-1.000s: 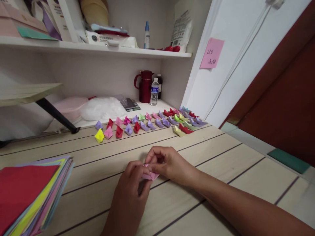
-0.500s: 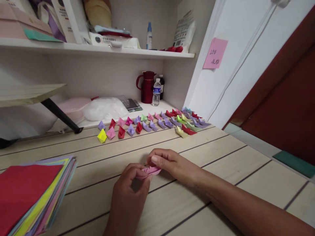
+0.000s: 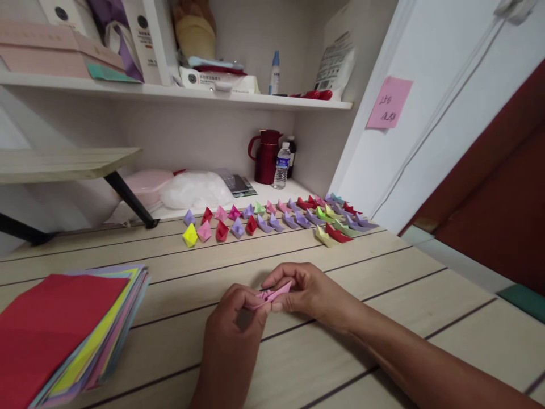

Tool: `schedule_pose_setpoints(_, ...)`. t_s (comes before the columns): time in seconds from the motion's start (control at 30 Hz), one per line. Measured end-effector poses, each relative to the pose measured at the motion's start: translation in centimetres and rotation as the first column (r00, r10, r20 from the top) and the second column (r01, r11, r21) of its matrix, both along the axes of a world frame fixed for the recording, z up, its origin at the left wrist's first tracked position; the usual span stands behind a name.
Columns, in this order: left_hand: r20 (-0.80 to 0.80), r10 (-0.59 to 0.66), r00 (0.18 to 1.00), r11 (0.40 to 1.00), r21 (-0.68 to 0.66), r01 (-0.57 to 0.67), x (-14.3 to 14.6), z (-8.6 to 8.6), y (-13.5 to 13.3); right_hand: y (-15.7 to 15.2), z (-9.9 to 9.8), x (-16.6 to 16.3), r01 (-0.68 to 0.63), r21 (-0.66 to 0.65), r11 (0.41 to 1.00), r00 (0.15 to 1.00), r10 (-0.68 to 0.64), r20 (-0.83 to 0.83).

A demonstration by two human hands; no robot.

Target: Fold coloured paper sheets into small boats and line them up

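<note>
A small pink paper boat (image 3: pixel 279 292) is held between both hands, just above the slatted wooden table (image 3: pixel 179 352). My left hand (image 3: pixel 238 315) pinches its left end between thumb and fingers. My right hand (image 3: pixel 300 287) grips the right side, its thumb at the lower edge and its fingers curled behind; the pointed pink tip shows between them. Beyond the hands stand rows of folded paper boats in many colours, among them a yellow one (image 3: pixel 190 235) at the left end and a red one (image 3: pixel 338 233) toward the right.
At the left lies a stack of coloured paper (image 3: pixel 63 318), red sheet on top. Behind the boats are a plastic bag (image 3: pixel 198 190), a dark red jug (image 3: pixel 267 156) and a water bottle (image 3: pixel 281 166). A small raised wooden stand (image 3: pixel 85 165) has black legs.
My right thumb has moved from the top of the pink paper boat to its lower edge, so the pointed tip now shows. The whole view has shifted slightly; the left hand keeps its pinch.
</note>
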State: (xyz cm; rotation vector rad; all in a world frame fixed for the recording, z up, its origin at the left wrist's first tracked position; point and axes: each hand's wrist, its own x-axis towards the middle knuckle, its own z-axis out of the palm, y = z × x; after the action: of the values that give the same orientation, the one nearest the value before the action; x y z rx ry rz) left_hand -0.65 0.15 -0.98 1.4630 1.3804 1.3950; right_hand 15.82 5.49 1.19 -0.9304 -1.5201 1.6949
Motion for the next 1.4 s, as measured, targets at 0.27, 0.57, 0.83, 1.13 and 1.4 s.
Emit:
schedule_pose_setpoints(0.27, 0.085, 0.030, 0.996, 0.990, -0.141, -0.017, 0.4, 0.3, -0.2, 0.0, 0.2, -0.1, 0.034, -0.016, 0.999, 0.999, -0.034, 0.017)
schedule_pose_setpoints(0.57, 0.241, 0.035, 0.970, 0.971, -0.238, 0.024, 0.1, 1.2, -0.1, -0.6, 0.1, -0.5, 0.018, -0.104, 0.994, 0.999, -0.023, -0.044)
schedule_pose_setpoints(0.83, 0.133, 0.117, 0.984, 0.973, -0.215, -0.087, -1.1, 1.9, 0.0, -0.3, 0.6, -0.3, 0.037, -0.283, 0.958, 0.978, -0.094, -0.189)
schedule_pose_setpoints(1.13, 0.187, -0.119, 0.975, 0.959, -0.233, 0.161, -1.1, 1.8, 0.4, -0.2, 1.1, -0.5, 0.113, -0.348, 0.931, 0.968, -0.181, -0.172)
schedule_pose_setpoints(1.4, 0.227, 0.000, 0.974, 0.950, -0.305, 0.071, -0.6, 1.7, 0.3, -0.7, 0.6, -0.4, 0.191, 0.114, 0.975, 0.979, -0.197, 0.050)
